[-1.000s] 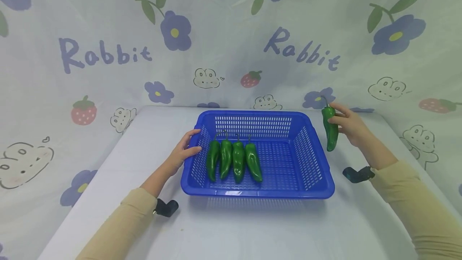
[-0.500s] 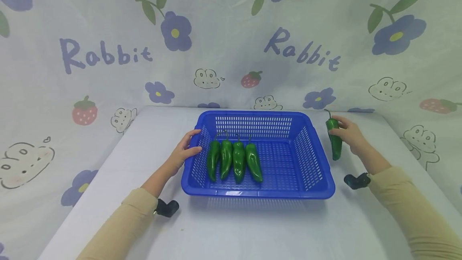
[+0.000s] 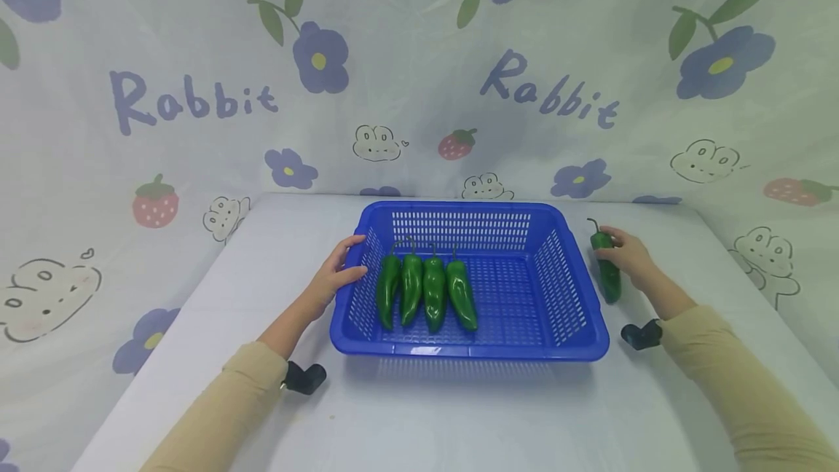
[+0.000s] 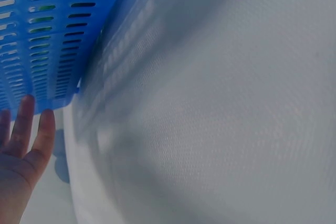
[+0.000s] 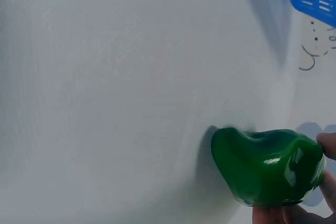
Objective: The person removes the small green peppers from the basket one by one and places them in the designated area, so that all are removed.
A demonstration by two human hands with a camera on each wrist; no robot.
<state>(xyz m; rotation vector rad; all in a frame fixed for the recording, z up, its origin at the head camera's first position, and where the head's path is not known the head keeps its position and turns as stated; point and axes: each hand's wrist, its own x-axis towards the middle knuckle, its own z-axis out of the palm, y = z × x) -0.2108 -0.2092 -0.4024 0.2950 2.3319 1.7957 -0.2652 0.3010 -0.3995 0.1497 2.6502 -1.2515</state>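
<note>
In my right hand point(image 3: 625, 253) is a long green chili pepper point(image 3: 610, 284), gripped near its stem end between thumb and fingers. It lies close over the white table, right of the blue plastic basket point(image 3: 472, 349), its curved stem pointing away. The right wrist view shows the glossy pepper point(image 5: 262, 166) tip-first, with a shadow beside it and fingertips at its far end. My left hand point(image 3: 325, 281) rests on the basket's left rim with thumb and fingers spread. In the left wrist view, its straight fingers point(image 4: 44, 132) touch the basket's slotted outer wall point(image 4: 47, 40).
Several green chili peppers point(image 3: 434, 293) lie side by side in the left half of the basket, stems toward the back. A patterned curtain point(image 3: 419, 57) hangs behind the white table point(image 3: 459, 421). Black wrist devices point(image 3: 305, 378) sit by both sleeves.
My right hand has moved down and toward me with the pepper, bringing it from above the table's far right area to close over the surface. My left hand has stayed on the rim.
</note>
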